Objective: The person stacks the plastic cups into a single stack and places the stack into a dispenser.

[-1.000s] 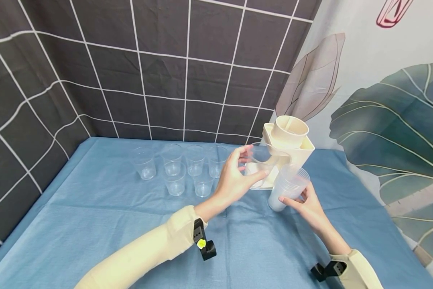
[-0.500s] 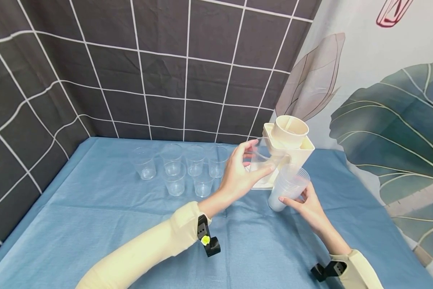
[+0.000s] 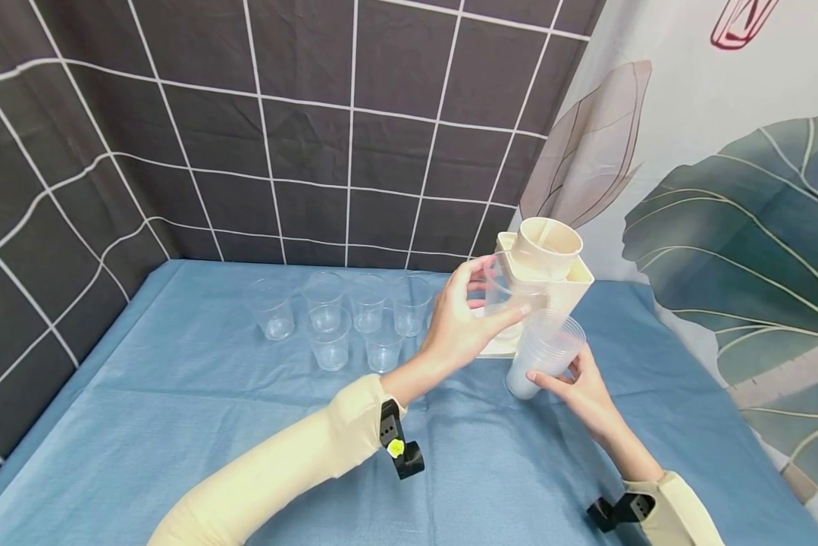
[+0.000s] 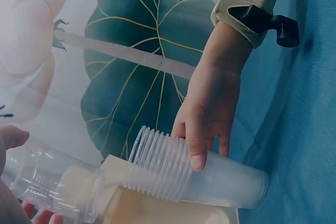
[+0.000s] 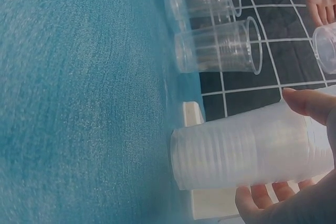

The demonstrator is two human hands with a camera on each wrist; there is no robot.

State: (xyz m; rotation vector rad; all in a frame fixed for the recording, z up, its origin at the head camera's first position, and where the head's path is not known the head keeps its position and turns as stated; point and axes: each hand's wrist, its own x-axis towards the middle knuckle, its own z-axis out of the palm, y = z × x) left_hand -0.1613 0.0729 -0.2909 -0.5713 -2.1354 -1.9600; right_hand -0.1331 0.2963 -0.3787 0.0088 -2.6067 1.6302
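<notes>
My left hand (image 3: 466,315) grips a single clear plastic cup (image 3: 507,280), thumb on the near side and fingers behind. The cup is raised off the table, in front of the cream cup dispenser (image 3: 562,292) and overlapping it in the head view. In my right hand (image 3: 586,390) is a stack of nested plastic cups (image 3: 541,356), tilted, with its rims upward. The right wrist view shows thumb and fingers around the stack (image 5: 236,150). From the left wrist, the lone cup (image 4: 52,182) lies beside the rims of the stack, apart from them.
Several clear cups (image 3: 330,341) stand upright in two rough rows on the blue tablecloth (image 3: 211,447), left of my hands. A dark gridded cloth (image 3: 306,144) rises behind the table, and a leaf-patterned curtain (image 3: 743,227) hangs at the right.
My left hand has shifted right and slightly up with the single cup, from low before the dispenser toward its upper part. My right hand and the stack stay where they were.
</notes>
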